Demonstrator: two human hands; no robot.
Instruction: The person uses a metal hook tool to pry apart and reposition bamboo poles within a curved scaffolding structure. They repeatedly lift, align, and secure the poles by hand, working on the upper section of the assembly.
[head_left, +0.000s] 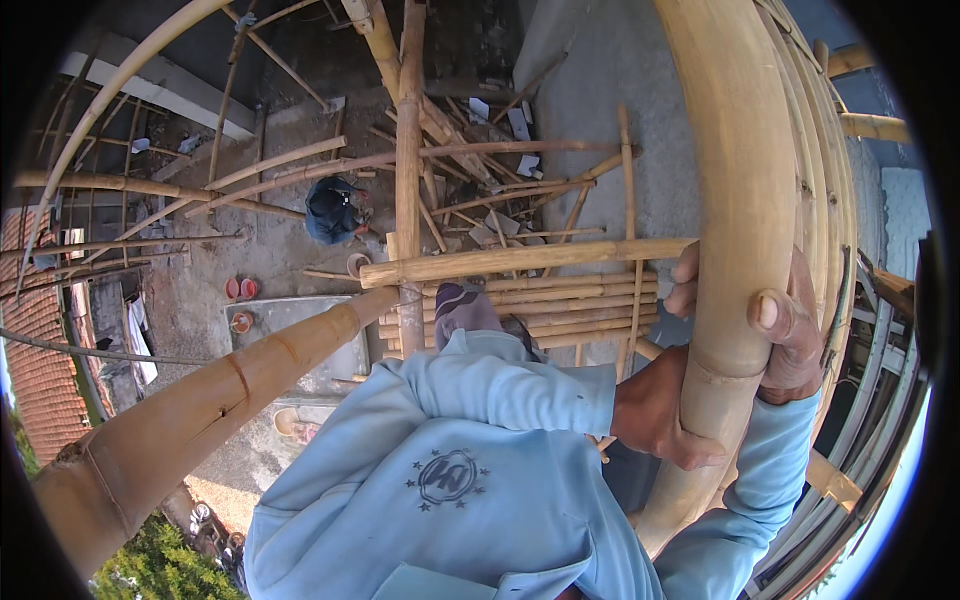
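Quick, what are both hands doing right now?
Left hand: closed around the thick bamboo pole.
Right hand: closed around the same pole, higher up.

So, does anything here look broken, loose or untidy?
Yes. On the concrete ground far below, bamboo offcuts and pale debris lie scattered at crossed angles. The thick bamboo pole that the left hand and right hand grip looks intact.

Far below, a sunlit concrete floor (600,90) lies strewn with bamboo offcuts (480,190), beside a red tiled roof (40,350) and green shrubs (150,560).
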